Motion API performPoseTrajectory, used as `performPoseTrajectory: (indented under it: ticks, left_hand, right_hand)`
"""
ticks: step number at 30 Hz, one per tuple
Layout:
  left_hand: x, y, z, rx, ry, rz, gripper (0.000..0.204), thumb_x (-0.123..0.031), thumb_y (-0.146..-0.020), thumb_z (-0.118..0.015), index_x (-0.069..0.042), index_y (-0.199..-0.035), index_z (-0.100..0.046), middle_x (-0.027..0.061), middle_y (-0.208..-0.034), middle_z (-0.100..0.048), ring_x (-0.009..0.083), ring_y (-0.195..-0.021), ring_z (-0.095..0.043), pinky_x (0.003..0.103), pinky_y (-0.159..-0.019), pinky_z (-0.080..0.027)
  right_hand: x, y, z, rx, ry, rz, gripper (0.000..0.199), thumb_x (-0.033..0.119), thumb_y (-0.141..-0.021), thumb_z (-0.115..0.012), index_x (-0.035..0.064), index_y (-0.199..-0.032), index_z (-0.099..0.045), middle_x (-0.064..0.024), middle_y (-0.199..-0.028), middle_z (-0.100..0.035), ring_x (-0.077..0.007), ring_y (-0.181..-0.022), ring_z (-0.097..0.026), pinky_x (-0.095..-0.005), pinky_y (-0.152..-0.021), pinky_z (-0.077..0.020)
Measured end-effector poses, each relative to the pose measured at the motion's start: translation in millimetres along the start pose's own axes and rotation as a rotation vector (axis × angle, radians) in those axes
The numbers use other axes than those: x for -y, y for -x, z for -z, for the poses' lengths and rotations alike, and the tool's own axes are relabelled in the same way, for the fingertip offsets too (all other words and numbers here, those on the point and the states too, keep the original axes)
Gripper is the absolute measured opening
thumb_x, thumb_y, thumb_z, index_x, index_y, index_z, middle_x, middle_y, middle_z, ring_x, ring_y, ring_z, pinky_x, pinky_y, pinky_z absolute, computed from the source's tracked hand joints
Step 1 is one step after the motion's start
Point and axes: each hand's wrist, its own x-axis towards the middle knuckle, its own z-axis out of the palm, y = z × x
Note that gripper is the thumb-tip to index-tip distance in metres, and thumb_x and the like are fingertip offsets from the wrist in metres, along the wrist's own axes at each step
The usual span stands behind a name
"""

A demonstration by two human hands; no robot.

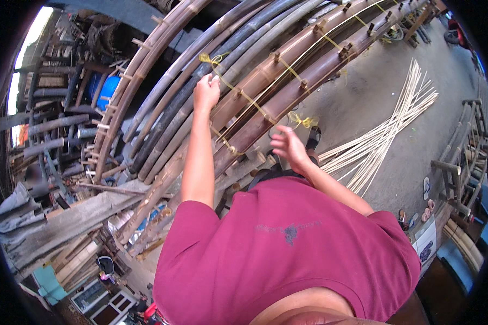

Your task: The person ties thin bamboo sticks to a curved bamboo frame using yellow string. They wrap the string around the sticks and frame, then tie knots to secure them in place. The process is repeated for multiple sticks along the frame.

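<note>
Two long brown bamboo poles (263, 122) run side by side before me, with short pegs standing along them and lashings of yellow cord (249, 98) across them. My left hand (206, 94) is closed at the far left pole, its fingertips pinched on the cord just below a loose yellow bundle (212, 58). My right hand (290, 147) hovers by the near pole, fingers apart and holding nothing visible. Close beyond it hangs another tangled yellow cord bundle (302, 119).
Several grey and dark bamboo poles (200, 81) lie along the left, beside another pegged pole (133, 81). Pale thin strips (382, 130) are heaped on the concrete floor (358, 92) at right. A bamboo bench (453, 173) stands farther right; planks and scrap (70, 227) fill the lower left.
</note>
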Motion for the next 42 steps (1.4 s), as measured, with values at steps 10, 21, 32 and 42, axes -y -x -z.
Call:
performPoseTrajectory:
  ticks: [10,21,32,42]
  left_hand:
    - [39.3,189.3,26.9,0.039,-0.157,-0.106,0.021,-0.018,-0.092,-0.059,-0.002,-0.104,-0.061,0.0228,-0.096,-0.069,0.038,-0.09,-0.067,0.045,-0.078,-0.052]
    - [48.6,185.3,26.1,0.027,0.145,-0.162,0.025,-0.024,-0.098,-0.051,-0.003,-0.106,-0.064,0.0233,-0.098,-0.066,0.0426,-0.095,-0.063,0.047,-0.08,-0.048]
    - [53.7,164.1,36.2,0.128,0.287,-0.198,0.021,-0.017,-0.098,-0.055,-0.002,-0.092,-0.068,0.0108,-0.086,-0.071,0.0196,-0.076,-0.068,0.034,-0.073,-0.053]
    - [113.8,-6.7,19.5,0.185,-0.413,-0.103,0.029,-0.026,-0.09,-0.051,-0.008,-0.101,-0.07,0.0195,-0.102,-0.067,0.0407,-0.1,-0.062,0.046,-0.086,-0.05]
  right_hand:
    - [-35.2,6.4,-126.8,0.072,-0.192,0.508,0.021,0.022,-0.099,-0.042,0.0107,-0.093,-0.058,-0.0019,-0.081,-0.058,-0.0146,-0.072,-0.053,-0.0312,-0.067,-0.045]
    - [18.8,-80.8,-213.9,0.363,1.847,0.786,0.056,0.056,-0.094,-0.046,0.0079,-0.108,-0.071,-0.0167,-0.116,-0.063,-0.0311,-0.106,-0.058,-0.0487,-0.091,-0.0404]
    - [-87.4,-4.9,-53.4,0.803,1.334,1.072,0.044,0.03,-0.095,-0.054,0.0029,-0.06,-0.058,-0.0194,-0.06,-0.058,-0.039,-0.064,-0.059,-0.0446,-0.081,-0.049]
    - [-57.1,-1.3,-39.0,0.823,1.195,0.714,0.051,0.041,-0.097,-0.053,0.003,-0.064,-0.059,-0.0145,-0.06,-0.059,-0.0299,-0.059,-0.055,-0.0362,-0.066,-0.0466]
